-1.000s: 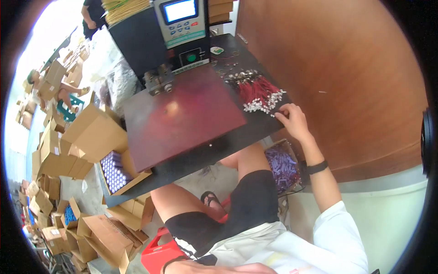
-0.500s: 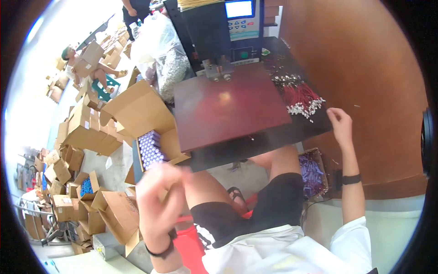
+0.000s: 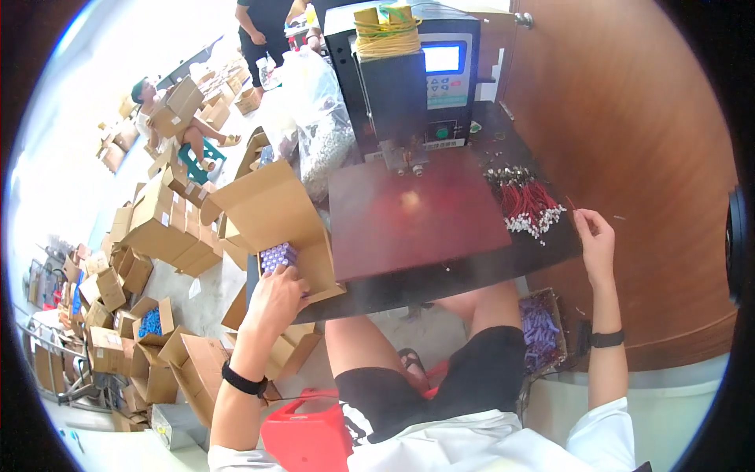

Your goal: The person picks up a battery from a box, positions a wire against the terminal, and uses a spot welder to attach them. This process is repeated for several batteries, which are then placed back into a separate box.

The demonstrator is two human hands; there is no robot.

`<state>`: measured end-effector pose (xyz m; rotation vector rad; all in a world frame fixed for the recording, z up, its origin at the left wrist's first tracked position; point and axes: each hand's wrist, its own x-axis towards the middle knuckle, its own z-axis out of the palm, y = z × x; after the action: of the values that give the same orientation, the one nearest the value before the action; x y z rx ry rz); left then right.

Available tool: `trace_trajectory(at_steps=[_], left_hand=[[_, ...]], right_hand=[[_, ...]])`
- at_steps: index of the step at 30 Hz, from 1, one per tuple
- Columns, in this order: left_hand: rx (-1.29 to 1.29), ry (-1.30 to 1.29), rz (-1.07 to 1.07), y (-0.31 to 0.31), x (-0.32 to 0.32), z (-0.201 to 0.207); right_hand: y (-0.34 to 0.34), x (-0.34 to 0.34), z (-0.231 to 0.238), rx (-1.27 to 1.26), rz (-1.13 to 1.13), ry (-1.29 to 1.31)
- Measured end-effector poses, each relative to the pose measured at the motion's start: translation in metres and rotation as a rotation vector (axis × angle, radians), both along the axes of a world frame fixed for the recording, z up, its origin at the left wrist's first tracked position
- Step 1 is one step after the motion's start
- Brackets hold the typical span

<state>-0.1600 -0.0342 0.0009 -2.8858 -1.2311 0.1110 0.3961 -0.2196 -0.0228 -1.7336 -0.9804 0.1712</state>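
My left hand reaches into an open cardboard box on the left. Its fingers bend down against the purple battery cells stacked there; what lies between them is hidden. Out past the right edge of the black table, my right hand pinches a thin red wire between thumb and forefinger. Just left of it lies a bundle of red wires with white connectors. A dark red board covers the middle of the table, in front of a spot-welding machine.
A clear plastic bag of small metallic parts stands behind the box. Below the table at right, a box holds purple cells. The brown wooden panel closes off the right. Cardboard boxes crowd the left floor, where two people are.
My left hand has moved up from near my lap onto the cells in the box. My right hand keeps its pinch beside the wires. The view has tilted up.
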Motion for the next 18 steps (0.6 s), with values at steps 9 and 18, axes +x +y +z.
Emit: trace_trajectory(at_steps=[9, 18], left_hand=[[-0.239, -0.489, 0.01, 0.006, 0.014, 0.056], [-0.371, -0.916, -0.001, 0.027, 0.154, 0.046]], right_hand=[[0.027, -0.046, 0.05, 0.089, 0.262, 0.062], [0.105, -0.116, 0.05, -0.006, 0.567, 0.166]])
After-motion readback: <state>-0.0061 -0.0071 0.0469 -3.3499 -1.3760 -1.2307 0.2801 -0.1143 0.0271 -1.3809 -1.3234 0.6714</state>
